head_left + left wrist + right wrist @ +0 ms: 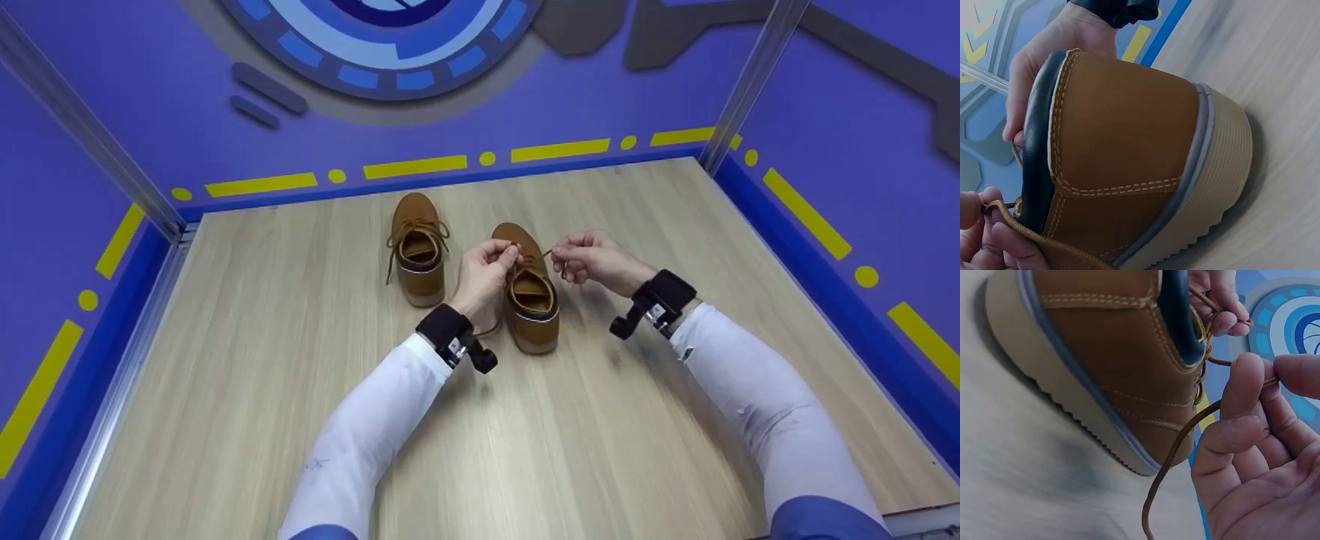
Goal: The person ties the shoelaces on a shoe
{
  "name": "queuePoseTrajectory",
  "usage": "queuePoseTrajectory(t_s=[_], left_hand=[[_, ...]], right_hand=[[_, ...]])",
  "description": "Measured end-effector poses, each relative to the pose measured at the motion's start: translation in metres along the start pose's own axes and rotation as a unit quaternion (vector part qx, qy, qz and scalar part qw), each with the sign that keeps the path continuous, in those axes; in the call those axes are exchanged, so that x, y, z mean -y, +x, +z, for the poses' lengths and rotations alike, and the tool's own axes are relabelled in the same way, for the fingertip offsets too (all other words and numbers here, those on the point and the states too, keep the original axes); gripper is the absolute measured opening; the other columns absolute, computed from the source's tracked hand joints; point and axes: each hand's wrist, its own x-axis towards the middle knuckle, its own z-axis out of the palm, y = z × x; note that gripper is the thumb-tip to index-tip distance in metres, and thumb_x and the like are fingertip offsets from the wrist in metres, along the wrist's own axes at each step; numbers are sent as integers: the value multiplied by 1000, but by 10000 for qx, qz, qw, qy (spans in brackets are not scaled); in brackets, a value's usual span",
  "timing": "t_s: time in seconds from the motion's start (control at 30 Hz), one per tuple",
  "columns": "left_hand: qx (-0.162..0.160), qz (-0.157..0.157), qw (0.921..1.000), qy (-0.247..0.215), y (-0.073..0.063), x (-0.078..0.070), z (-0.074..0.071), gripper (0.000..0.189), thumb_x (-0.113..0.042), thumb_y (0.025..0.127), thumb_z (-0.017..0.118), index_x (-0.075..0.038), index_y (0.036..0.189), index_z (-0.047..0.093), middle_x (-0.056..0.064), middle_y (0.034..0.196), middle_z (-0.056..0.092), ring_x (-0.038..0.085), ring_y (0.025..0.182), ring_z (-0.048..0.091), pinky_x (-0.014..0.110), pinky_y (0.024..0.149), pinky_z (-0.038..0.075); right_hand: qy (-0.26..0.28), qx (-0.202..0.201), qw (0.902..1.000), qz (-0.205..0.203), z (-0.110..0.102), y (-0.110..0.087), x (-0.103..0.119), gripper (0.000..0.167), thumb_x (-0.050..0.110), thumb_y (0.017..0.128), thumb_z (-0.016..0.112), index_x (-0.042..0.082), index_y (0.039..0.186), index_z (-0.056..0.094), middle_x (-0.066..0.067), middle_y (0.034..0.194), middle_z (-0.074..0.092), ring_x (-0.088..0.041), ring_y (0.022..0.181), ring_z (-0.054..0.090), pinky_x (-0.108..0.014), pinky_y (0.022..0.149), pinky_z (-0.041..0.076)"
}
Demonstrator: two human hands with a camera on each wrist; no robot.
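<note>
A brown lace-up shoe (pixel 536 330) stands upright on the wooden board, toe pointing away from me. At its left side my left hand (pixel 484 274) pinches a brown shoelace (pixel 1033 236) between thumb and fingers, close to the eyelets. My right hand (pixel 596 261), a little off the shoe's right side, pinches the other lace end (pixel 1171 455) between thumb and fingertips; its loose tail hangs below. In the right wrist view a stretch of lace runs from the eyelets to these fingers. To the left stands the matching shoe (pixel 421 281), its lace tied in a bow.
A pale wood-grain board (pixel 247 375) carries both shoes. Blue panels with yellow marks enclose it, with a back wall (pixel 420 139) beyond the toes and a right wall (pixel 847 172). Metal posts (pixel 750 82) stand at the corners.
</note>
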Motion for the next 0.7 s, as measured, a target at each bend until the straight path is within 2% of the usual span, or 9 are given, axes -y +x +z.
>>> queuePoseTrajectory(t_s=[0.17,0.4,0.7], left_hand=[[-44,49,10000,10,0,1,0,11,-2,103,62,6,105,70,1,81,73,9,76,67,18,68,52],[72,139,9998,79,-1,0,-2,11,-4,105,62,2,99,69,5,83,78,7,65,60,18,60,49],[-75,351,9981,509,-3,-1,2,12,-4,104,62,6,104,69,12,88,77,7,75,67,17,69,51]], right_hand=[[71,140,9999,-51,3,2,5,16,14,106,60,5,100,72,-3,78,70,-9,58,59,-19,52,44],[282,117,9995,-44,9,7,14,22,18,106,62,9,92,75,-1,76,68,-5,53,47,-17,49,36],[388,40,9990,-237,18,15,30,23,18,106,62,4,92,74,0,75,69,-6,50,49,-18,47,36]])
